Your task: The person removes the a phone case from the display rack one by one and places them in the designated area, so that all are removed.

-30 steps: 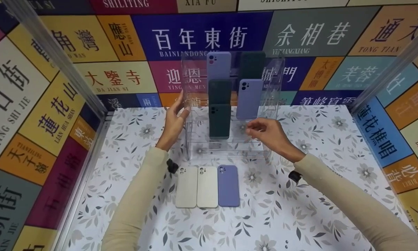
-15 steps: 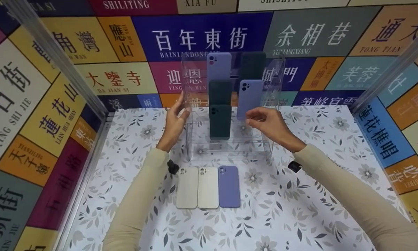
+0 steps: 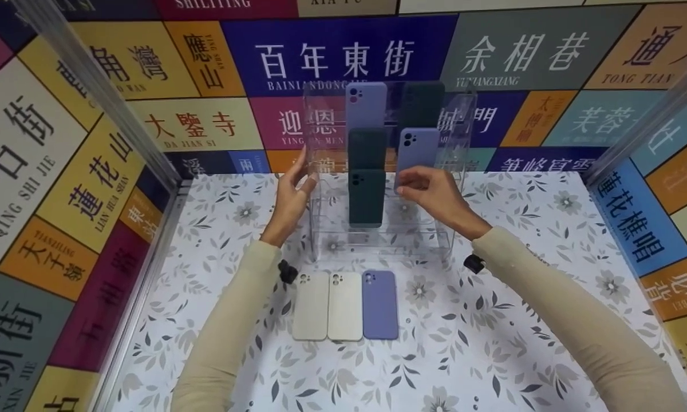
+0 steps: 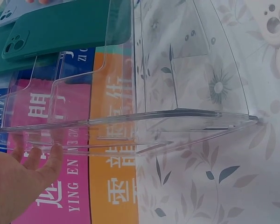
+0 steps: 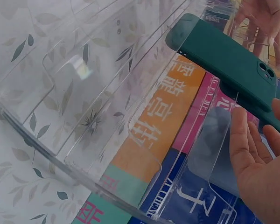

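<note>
A clear acrylic display stand (image 3: 372,254) holds phone cases in stepped tiers. Its left column has a lilac case (image 3: 366,106) above a dark green case (image 3: 366,146) and another dark green case (image 3: 366,200). On the right, a dark green case (image 3: 423,106) stands above a lilac case (image 3: 417,146). My left hand (image 3: 293,197) holds the stand's left side panel, fingers along its outer face. My right hand (image 3: 432,191) is at the lower part of the right lilac case, fingers loosely bent and apart, covering its bottom edge in the head view.
Two cream cases (image 3: 311,306) and a purple case (image 3: 380,306) lie side by side on the flower-patterned table (image 3: 320,377), in front of the stand. Sign-printed walls (image 3: 343,57) rise behind and on both sides, with metal posts (image 3: 109,86) at the corners.
My right hand has risen from below the right lilac case to its lower part, shifting slightly left. My left hand stays at the stand's side.
</note>
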{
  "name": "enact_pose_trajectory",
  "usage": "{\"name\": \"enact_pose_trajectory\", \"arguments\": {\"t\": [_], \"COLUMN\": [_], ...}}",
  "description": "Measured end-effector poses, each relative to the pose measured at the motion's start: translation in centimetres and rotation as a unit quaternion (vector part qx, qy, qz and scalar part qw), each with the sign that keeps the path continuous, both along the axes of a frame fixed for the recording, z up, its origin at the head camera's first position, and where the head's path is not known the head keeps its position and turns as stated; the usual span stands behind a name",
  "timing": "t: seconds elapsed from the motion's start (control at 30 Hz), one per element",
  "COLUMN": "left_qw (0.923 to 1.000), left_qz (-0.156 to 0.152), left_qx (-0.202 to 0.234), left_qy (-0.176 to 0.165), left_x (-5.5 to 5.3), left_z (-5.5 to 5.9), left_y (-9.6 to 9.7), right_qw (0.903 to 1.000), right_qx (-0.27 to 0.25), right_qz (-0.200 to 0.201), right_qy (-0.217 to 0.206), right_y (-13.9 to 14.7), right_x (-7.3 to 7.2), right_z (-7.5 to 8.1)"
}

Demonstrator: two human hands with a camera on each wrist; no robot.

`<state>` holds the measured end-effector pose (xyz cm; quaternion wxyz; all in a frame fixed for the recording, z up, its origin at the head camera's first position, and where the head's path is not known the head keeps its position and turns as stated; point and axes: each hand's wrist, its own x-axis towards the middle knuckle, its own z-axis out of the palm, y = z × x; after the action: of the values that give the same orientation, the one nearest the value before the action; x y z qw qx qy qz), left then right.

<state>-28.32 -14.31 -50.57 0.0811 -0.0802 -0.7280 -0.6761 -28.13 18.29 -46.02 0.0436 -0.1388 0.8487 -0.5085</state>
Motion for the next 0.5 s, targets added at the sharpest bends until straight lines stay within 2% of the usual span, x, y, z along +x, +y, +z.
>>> {"name": "enact_pose_trajectory", "arguments": {"t": [0.17, 0.5], "left_qw": [1.0, 1.0], "left_qz": [0.0, -0.002], "left_qx": [0.001, 0.0], "left_qy": [-0.001, 0.003], "left_x": [-0.1, 0.0], "left_z": [0.0, 0.0], "left_y": [0.0, -0.1], "right_qw": [0.9999, 0.9998], "right_qx": [-0.009, -0.011], "right_qz": [-0.004, 0.003], "right_qy": [-0.006, 0.015], "right_y": [-0.5, -1.7], "right_x": [-0.3, -0.7], "right_z": [-0.1, -0.3]}}
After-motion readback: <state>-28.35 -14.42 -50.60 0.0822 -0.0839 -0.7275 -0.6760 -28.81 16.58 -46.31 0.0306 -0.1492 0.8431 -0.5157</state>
